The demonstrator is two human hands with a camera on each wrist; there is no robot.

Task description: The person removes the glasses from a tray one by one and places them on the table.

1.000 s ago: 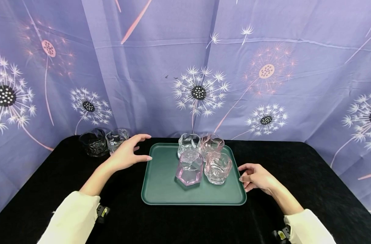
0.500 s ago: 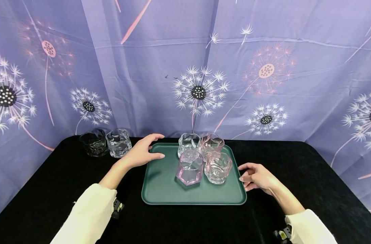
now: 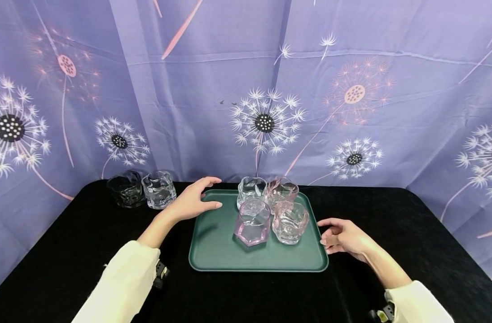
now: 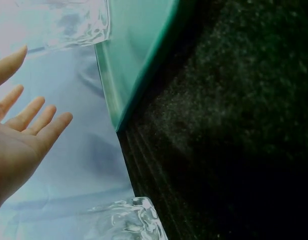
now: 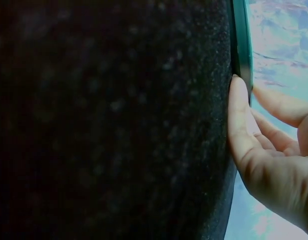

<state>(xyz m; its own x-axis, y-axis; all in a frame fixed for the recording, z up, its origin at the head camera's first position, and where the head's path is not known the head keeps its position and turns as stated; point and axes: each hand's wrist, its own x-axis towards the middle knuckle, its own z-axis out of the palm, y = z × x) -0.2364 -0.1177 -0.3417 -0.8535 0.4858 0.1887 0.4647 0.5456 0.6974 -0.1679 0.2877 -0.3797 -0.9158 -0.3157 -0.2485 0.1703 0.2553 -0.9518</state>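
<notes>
Green tray (image 3: pixel 213 258), long axis left-right, lies on bench (image 3: pixel 246 296); right hand (image 3: pixel 344 235) pinches its right rim; left hand (image 3: pixel 191 201), fingers apart, hangs over far left corner, left of clear glass (image 3: pixel 251 193)

One backdrop cloth (image 3: pixel 205 112), lilac-blue, creased, hung along the far side, printed with white dandelions (image 3: pixel 264 122) at left, middle and right. One black tabletop (image 3: pixel 407 224), far corners rounded.

The head view is bright, soft shadows marking the tray (image 3: pixel 217 255); wrist views look hazy.
</notes>
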